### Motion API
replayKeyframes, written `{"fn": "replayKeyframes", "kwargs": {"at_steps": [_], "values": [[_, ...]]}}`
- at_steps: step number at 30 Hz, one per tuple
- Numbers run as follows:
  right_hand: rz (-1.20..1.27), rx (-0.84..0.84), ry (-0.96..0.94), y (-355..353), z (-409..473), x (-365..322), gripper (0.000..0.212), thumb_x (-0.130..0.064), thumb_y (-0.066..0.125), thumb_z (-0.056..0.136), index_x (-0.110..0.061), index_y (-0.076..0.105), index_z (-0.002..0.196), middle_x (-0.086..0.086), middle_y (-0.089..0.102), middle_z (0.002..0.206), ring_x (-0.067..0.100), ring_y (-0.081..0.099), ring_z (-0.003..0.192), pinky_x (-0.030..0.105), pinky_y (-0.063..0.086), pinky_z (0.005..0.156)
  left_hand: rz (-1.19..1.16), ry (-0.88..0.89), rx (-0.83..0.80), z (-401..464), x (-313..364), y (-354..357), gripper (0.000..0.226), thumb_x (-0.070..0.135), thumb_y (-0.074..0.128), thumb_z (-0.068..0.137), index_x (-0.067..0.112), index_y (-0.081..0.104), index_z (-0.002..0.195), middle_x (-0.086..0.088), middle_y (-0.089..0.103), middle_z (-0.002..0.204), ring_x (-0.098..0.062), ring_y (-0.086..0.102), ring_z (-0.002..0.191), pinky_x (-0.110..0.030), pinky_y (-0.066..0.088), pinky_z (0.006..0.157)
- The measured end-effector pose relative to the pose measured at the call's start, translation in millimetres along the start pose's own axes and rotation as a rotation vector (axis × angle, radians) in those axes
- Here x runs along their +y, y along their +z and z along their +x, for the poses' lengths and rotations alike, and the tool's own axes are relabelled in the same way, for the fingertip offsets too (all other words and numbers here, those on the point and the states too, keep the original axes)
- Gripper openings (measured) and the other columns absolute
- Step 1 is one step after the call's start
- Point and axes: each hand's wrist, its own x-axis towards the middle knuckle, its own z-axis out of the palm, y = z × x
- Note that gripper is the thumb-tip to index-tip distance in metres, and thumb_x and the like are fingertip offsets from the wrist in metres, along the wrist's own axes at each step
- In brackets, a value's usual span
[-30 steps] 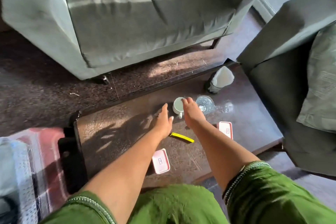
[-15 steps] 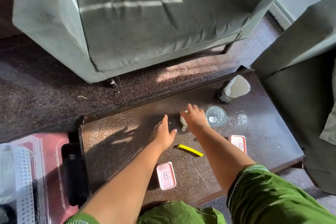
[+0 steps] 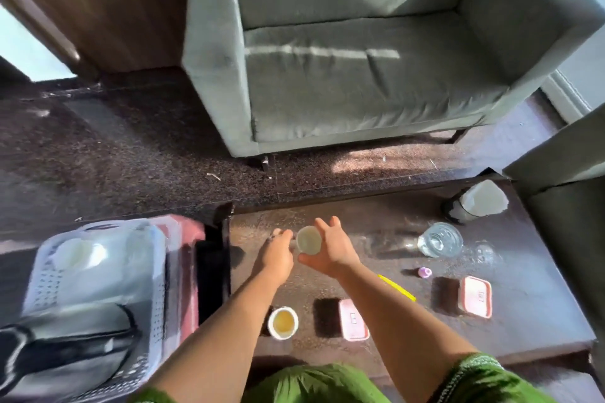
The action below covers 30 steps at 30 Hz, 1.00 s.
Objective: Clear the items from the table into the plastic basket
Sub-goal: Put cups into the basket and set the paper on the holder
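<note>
My right hand grips a small white cup from the right, held above the dark wooden table. My left hand is against the cup's left side with its fingers curled there; the handle is hidden. The white plastic basket stands left of the table on a pink stool and holds white and dark items. On the table are a white cup of yellow liquid, two pink-lidded boxes, a yellow marker, a clear glass and a small purple piece.
A dark holder with white tissue stands at the table's far right corner. A grey armchair faces the table across dark floor. Another grey seat borders the table's right end.
My right hand has lifted the white cup off the table and carried it left. My left hand has come off the table to meet the cup. The view has swung left, showing the basket.
</note>
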Motion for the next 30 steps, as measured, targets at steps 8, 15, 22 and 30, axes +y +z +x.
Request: {"fn": "replayKeyframes", "kwargs": {"at_steps": [8, 15, 22, 30], "values": [[-0.028, -0.094, -0.188, 65.4, -7.1, -152.8, 0.076, -0.037, 0.083, 0.064, -0.017, 0.047, 0.128, 0.007, 0.039, 0.124, 0.025, 0.057, 0.103, 0.034, 0.050, 0.094, 0.019, -0.058, 0.149, -51.2, -128.4, -109.6, 0.014, 0.005, 0.048, 0.088, 0.006, 0.062, 0.091, -0.017, 0.068, 0.095, -0.034, 0.063, 0.092, -0.034, 0.046, 0.073], [-0.091, -0.191, -0.322, 133.2, 0.8, -287.7, 0.081, -0.026, 0.084, 0.063, -0.017, 0.047, 0.135, 0.007, 0.038, 0.126, 0.029, 0.058, 0.107, 0.031, 0.048, 0.095, 0.026, -0.152, 0.168, -84.2, -248.2, -200.4, 0.013, 0.024, 0.058, 0.089, 0.011, 0.059, 0.092, -0.012, 0.067, 0.100, -0.033, 0.061, 0.099, -0.033, 0.043, 0.070], [-0.293, -0.156, -0.381, 190.7, 26.7, -367.1, 0.069, -0.013, 0.071, 0.076, -0.028, 0.046, 0.138, 0.002, 0.042, 0.133, 0.027, 0.051, 0.120, 0.031, 0.042, 0.099, -0.001, -0.237, 0.085, -73.7, -335.1, -231.9, 0.016, 0.032, 0.053, 0.090, 0.018, 0.059, 0.094, -0.007, 0.067, 0.104, -0.028, 0.062, 0.099, -0.034, 0.048, 0.078], [-0.242, -0.196, -0.030, 233.7, 50.6, -379.3, 0.088, -0.037, 0.078, 0.076, -0.012, 0.030, 0.146, 0.012, 0.030, 0.148, 0.029, 0.049, 0.127, 0.034, 0.045, 0.099, -0.168, -0.249, 0.023, -41.3, -375.1, -223.7, 0.040, 0.015, 0.045, 0.095, 0.022, 0.044, 0.134, -0.010, 0.056, 0.132, -0.030, 0.055, 0.118, -0.042, 0.048, 0.096]]}}
